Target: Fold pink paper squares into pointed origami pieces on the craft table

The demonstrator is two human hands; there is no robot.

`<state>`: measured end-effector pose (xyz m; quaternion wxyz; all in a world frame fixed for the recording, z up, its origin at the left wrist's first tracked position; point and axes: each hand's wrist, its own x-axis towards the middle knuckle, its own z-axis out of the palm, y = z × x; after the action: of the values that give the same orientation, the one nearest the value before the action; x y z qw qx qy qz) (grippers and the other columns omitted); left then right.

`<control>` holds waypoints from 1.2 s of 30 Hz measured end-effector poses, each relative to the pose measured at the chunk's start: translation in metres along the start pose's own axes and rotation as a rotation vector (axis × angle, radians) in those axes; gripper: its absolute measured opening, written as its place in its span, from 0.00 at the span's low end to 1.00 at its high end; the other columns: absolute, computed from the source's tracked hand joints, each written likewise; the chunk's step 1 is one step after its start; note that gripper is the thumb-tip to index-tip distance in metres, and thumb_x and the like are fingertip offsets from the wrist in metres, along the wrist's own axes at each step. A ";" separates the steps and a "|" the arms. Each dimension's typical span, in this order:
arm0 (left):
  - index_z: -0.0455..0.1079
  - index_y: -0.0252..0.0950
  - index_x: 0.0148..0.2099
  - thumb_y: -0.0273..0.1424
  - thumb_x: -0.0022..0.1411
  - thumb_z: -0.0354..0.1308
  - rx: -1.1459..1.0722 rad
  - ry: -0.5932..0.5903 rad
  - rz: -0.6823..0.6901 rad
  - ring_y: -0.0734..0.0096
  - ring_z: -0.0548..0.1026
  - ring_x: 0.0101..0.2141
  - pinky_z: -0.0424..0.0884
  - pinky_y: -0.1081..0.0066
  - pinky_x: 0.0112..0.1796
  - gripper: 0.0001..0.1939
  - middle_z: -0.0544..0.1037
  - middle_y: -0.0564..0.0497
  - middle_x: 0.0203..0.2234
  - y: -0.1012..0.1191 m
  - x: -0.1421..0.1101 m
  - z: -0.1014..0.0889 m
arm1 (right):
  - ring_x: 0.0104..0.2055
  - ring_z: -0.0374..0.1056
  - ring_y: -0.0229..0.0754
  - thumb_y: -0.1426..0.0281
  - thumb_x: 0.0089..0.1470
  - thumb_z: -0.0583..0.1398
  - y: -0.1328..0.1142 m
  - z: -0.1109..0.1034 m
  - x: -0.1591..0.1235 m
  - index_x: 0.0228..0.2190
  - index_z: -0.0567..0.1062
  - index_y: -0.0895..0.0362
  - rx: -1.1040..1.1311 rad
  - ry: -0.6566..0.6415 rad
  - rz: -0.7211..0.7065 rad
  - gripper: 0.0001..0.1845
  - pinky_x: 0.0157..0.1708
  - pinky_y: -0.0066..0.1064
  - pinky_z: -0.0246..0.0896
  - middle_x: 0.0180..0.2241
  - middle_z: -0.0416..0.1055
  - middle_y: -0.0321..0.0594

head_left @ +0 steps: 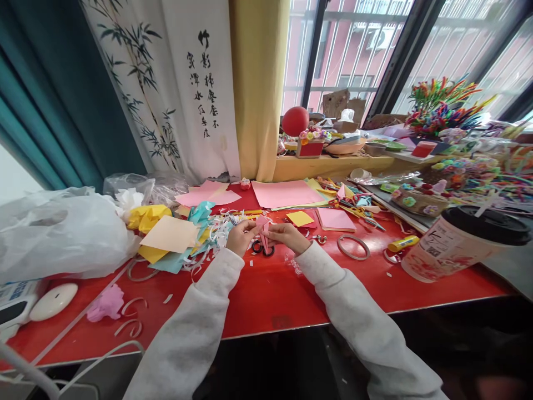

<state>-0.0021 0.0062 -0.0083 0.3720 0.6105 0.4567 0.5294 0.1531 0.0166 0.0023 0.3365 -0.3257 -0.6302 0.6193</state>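
Note:
Between my two hands is a small folded piece of pink paper [264, 226], narrow and pointed toward its lower end. My left hand [242, 236] pinches its left side, and my right hand [288, 236] pinches its right side. Just below the paper, the black handles of a pair of scissors [268, 251] show on the red table [266, 300]; the blades are hidden. White paper shreds [220, 228] lie to the left of my left hand. To the right of my right hand are a yellow paper square [300, 218] and a stack of pink paper squares [336, 219].
Crumpled and flat coloured paper [170, 234] and a white plastic bag [62, 230] cover the left side. At the right stand a lidded drink cup [441, 247], a yellow glue stick [403, 243] and a tape ring [353, 247]. Pink sheets [287, 194] lie at the back.

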 end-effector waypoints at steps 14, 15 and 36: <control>0.66 0.32 0.28 0.39 0.47 0.56 0.010 -0.056 -0.028 0.77 0.65 0.23 0.62 0.75 0.27 0.13 0.67 0.55 0.20 0.004 -0.003 0.001 | 0.19 0.60 0.32 0.59 0.43 0.58 0.001 0.001 -0.001 0.20 0.72 0.61 -0.295 0.125 -0.177 0.16 0.22 0.25 0.57 0.16 0.65 0.33; 0.66 0.32 0.27 0.38 0.47 0.57 0.016 -0.038 -0.025 0.77 0.65 0.23 0.62 0.75 0.27 0.12 0.67 0.55 0.20 0.003 -0.003 0.001 | 0.19 0.61 0.32 0.59 0.42 0.58 0.001 0.001 -0.001 0.21 0.72 0.61 -0.280 0.089 -0.154 0.17 0.22 0.25 0.57 0.16 0.66 0.34; 0.69 0.31 0.25 0.36 0.42 0.61 -0.247 0.080 -0.103 0.80 0.63 0.21 0.60 0.77 0.25 0.12 0.67 0.55 0.18 -0.006 0.005 -0.004 | 0.26 0.70 0.39 0.60 0.36 0.62 -0.004 0.010 -0.005 0.24 0.72 0.62 -0.036 -0.124 0.097 0.17 0.29 0.30 0.65 0.23 0.73 0.39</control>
<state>-0.0065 0.0121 -0.0115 0.4524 0.5142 0.4335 0.5857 0.1482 0.0068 0.0058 0.2608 -0.3229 -0.6441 0.6425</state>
